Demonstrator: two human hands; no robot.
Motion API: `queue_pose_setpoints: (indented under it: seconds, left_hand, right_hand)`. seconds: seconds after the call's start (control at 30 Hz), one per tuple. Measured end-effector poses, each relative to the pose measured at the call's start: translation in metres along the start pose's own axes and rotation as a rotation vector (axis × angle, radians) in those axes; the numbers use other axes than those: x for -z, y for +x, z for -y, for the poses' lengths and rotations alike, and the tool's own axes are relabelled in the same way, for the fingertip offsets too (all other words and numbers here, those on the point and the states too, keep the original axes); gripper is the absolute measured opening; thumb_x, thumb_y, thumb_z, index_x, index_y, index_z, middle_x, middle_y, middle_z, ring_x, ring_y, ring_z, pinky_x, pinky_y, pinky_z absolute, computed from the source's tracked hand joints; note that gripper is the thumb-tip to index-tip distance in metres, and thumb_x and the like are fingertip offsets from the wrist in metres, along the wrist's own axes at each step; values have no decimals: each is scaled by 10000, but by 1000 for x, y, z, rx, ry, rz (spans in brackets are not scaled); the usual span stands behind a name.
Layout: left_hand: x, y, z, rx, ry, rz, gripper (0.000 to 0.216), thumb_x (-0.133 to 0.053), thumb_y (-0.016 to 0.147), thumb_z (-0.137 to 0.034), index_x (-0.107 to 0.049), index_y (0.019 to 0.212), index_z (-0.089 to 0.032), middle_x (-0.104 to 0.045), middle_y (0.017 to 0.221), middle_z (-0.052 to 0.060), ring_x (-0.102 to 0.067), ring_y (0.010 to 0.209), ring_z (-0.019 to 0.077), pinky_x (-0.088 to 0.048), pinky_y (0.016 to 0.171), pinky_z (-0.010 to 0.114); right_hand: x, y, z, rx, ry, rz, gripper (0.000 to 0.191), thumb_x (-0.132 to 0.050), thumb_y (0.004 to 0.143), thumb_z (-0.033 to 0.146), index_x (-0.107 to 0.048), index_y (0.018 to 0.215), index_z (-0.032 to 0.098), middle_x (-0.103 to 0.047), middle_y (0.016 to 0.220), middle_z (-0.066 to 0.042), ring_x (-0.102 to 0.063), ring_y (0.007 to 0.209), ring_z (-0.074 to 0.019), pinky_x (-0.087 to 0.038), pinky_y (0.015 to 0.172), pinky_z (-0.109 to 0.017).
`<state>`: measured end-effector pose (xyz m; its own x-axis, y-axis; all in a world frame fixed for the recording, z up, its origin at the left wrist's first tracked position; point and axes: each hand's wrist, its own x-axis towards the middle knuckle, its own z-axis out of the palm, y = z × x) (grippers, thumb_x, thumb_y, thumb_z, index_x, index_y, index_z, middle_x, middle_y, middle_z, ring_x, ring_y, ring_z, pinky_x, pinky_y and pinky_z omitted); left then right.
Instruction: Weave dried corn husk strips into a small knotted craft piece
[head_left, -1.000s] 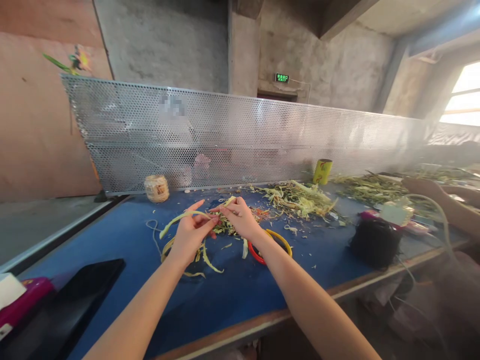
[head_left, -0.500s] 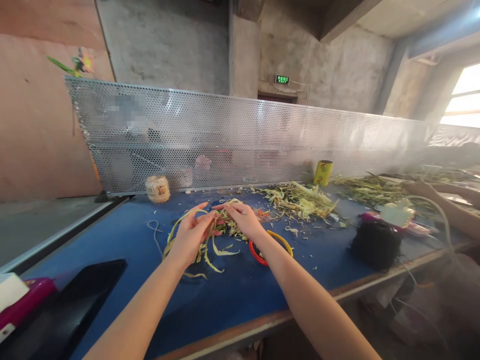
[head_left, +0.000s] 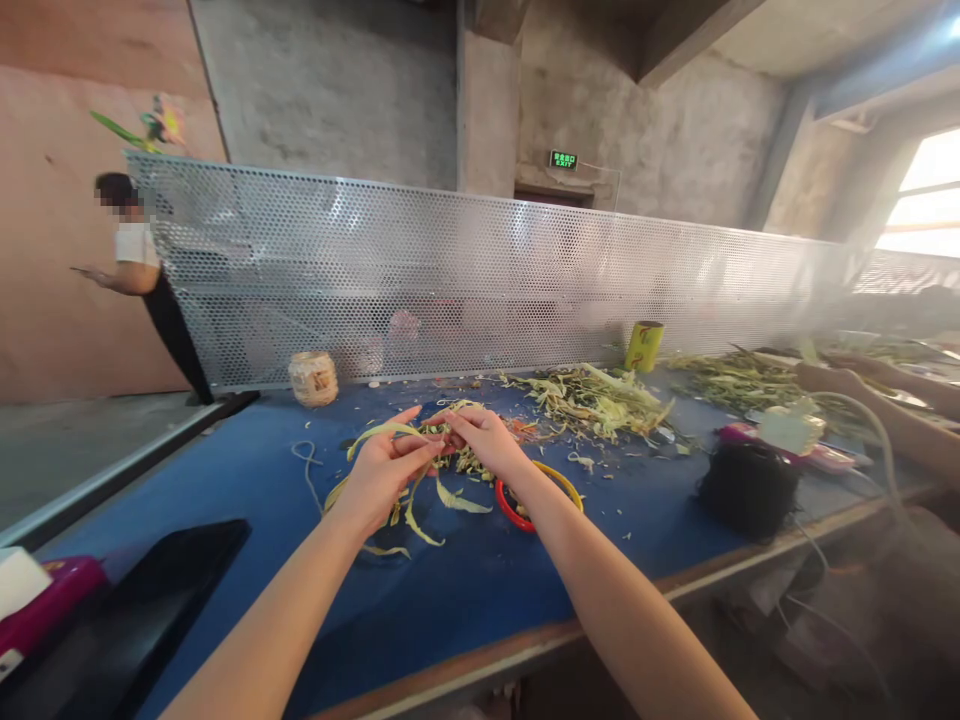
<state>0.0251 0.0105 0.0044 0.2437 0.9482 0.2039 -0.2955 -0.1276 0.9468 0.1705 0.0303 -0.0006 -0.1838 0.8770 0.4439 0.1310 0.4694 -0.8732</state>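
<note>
My left hand (head_left: 375, 478) is closed with thumb and fingers pinching pale yellow-green husk strips (head_left: 420, 532), which hang and curl below it onto the blue table. Close against it, my right hand (head_left: 486, 442) pinches at the same strips, its fingertips almost meeting the left ones. The fingers partly hide the spot where the strips come together. Behind and beneath the hands lies a heap of husk bits (head_left: 469, 462). A round container with a red and yellow rim (head_left: 517, 517) sits under my right forearm and is partly covered by it.
A pile of husks (head_left: 600, 400) lies back right, near a yellow-green cylinder (head_left: 643, 346). A woven pot (head_left: 313, 379) stands back left. Black thread (head_left: 750, 490) is at right, a black tray (head_left: 176, 590) at left. Perforated metal screen (head_left: 450, 260) borders the back; a person (head_left: 136, 250) stands beyond.
My hands have drawn slightly closer together, and the strips hang differently. A person seen through the screen before has moved left past its end.
</note>
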Motion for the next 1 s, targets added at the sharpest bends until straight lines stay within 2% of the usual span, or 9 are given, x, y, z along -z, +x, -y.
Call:
queue_pose_setpoints:
  seconds: [0.07,0.17,0.23,0.33,0.47,0.53,0.6,0.77,1.0]
  left_hand:
    - [1,0,-1,-19,-2,-28,742,-695,597,-102,-349,1253,-96,-686,688,38,-633,653,142,-478,507,198]
    - [1,0,-3,-63,-39,-87,696,-691,596,-98,-386,1221,-109,-666,620,-6,-617,584,114,-487,515,198]
    - [2,1,-4,-81,-71,-126,662,-682,599,-90,-404,1199,-120,-661,604,-20,-611,553,103,-493,524,201]
    - [3,3,-3,-97,-98,-167,622,-675,597,-76,-419,1161,-127,-675,630,-5,-617,539,105,-496,519,203]
    - [6,7,0,-102,-106,-213,532,-671,594,-57,-438,1064,-142,-683,639,11,-625,531,116,-500,505,208]
    - [7,8,1,-89,-103,-239,467,-663,601,-45,-443,1000,-146,-682,627,18,-635,550,128,-511,521,221]
    - [8,8,2,-77,-102,-256,419,-653,610,-30,-443,952,-148,-679,615,22,-644,568,137,-525,558,238]
    - [8,9,0,-48,-138,-274,362,-628,630,-2,-452,914,-139,-677,599,32,-650,563,135,-536,612,247]
    - [6,8,-1,4,-233,-312,249,-573,665,29,-465,818,-135,-651,546,17,-623,489,104,-512,526,179]
  right_hand:
    - [-1,-1,4,-8,-4,9,337,-437,811,386,-674,843,148,-438,537,30,-466,545,-87,-408,578,-217]
    - [-5,-4,9,-29,62,47,277,-444,815,348,-623,921,164,-567,693,4,-551,632,-96,-446,656,-235]
    - [-8,-6,9,-56,144,105,255,-482,797,312,-553,1000,176,-594,769,-3,-583,666,-102,-464,684,-253]
    - [-11,-8,7,-81,191,191,340,-565,737,238,-463,1057,182,-586,726,15,-603,633,-108,-480,686,-272]
    - [-11,-8,6,-114,141,174,365,-545,722,151,-430,1064,203,-508,663,53,-556,502,-83,-478,551,-243]
    - [-8,-7,5,-98,109,131,351,-493,741,135,-426,1073,227,-478,681,54,-495,454,-61,-433,454,-206]
    - [-5,-6,4,-18,21,91,324,-470,750,127,-442,1055,232,-475,693,49,-458,469,-55,-394,438,-184]
    - [0,-8,5,213,-250,20,145,-504,749,171,-471,888,192,-470,730,25,-438,573,-75,-419,571,-220]
    - [-5,-17,10,512,-632,11,226,-598,695,163,-589,914,220,-323,1054,-56,-420,812,-121,-411,818,-301]
